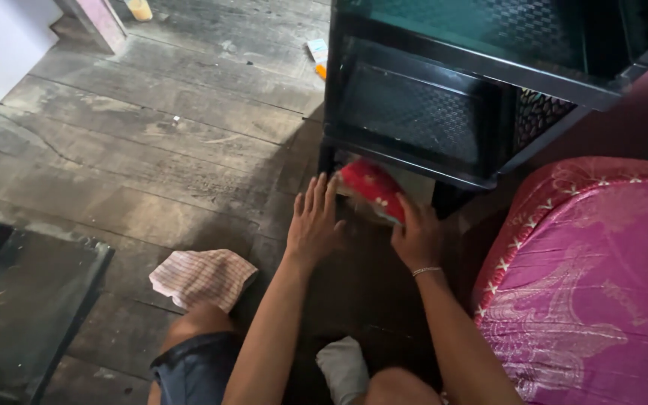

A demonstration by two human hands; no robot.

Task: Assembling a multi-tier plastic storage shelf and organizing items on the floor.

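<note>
My right hand (416, 238) grips a red packet (373, 189) with white spots and a blue edge, held at the gap under a black woven-panel cabinet (414, 112). The packet is blurred. My left hand (314, 221) lies flat with fingers spread on the wooden floor (151, 150), just left of the packet and in front of the cabinet's foot. A thin bracelet circles my right wrist. My knees show at the bottom of the view.
A checked pink-and-white cloth (202, 277) lies on the floor by my left knee. A dark flat tray (24, 315) sits at lower left. A pink patterned mattress (594, 285) fills the right. A white rag (344, 367) lies between my legs. Small boxes (318, 56) rest beside the cabinet.
</note>
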